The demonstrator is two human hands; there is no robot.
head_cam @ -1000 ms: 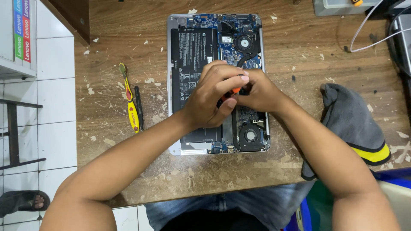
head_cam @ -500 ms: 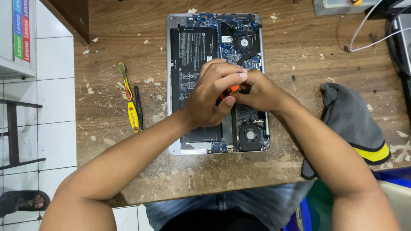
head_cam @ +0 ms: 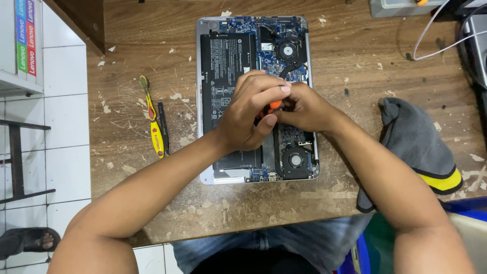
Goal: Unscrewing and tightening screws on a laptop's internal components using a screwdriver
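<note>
An opened laptop (head_cam: 228,50) lies bottom-up on a worn wooden table (head_cam: 355,66), showing a black battery, a blue circuit board and two round fans. My left hand (head_cam: 251,114) and my right hand (head_cam: 304,109) meet over the middle of the board. Together they grip a small orange-handled screwdriver (head_cam: 274,105), of which only a bit of handle shows between the fingers. Its tip is hidden under my hands.
A yellow and red tool (head_cam: 153,122) and a thin black tool (head_cam: 163,127) lie left of the laptop. A grey cloth with a yellow stripe (head_cam: 421,147) sits at the right. White cables (head_cam: 431,30) and devices are at the far right. Tiled floor lies left.
Both hands stay clasped over the laptop's middle, with only small shifts of the fingers around the orange handle.
</note>
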